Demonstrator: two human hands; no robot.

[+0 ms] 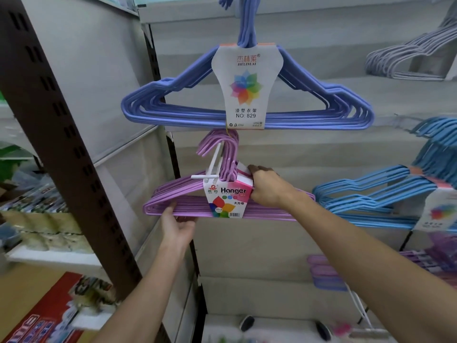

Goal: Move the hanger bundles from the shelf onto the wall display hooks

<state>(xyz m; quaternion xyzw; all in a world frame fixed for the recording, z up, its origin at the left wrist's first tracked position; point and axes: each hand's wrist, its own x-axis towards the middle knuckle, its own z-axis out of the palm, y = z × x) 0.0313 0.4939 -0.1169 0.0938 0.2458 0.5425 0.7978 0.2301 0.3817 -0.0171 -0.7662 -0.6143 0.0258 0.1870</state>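
The pink hanger bundle (188, 204) sits in the middle of the view, held up against the wall panel (272, 243), with its curved hooks (227, 149) looped around a white display hook (213, 167) that sticks out from the wall. A paper label (227, 199) marked "Hanger" wraps the neck of the bundle.

The right hand (267, 188) holds the bundle at the neck, just right of the label; its grip is curled around the top of the hangers and the edge of the label, thumb on the near side. The left hand (176, 224) reaches up from below to the bundle's left end, palm turned up, with its fingers bent round the bottom bars, so that grip also holds the hangers.

Directly above, a blue hanger bundle (173, 112) hangs from a higher point on the wall, its bottom bars just over the pink hooks. It carries a tall white label (247, 87) printed "NO: 829".

To the right, a light blue hanger bundle (366, 194) hangs tilted, and a pale grey bundle (405, 58) hangs near the upper right corner. Lower right, more pink and purple packs (326, 271) lie on a shelf, blurred.

On the left stands a dark brown slotted shelf post (57, 125), with white shelf boards (118, 154) behind it and blurred packaged goods (39, 201) on the shelves further left. A red printed box (47, 315) shows at the lower left corner.
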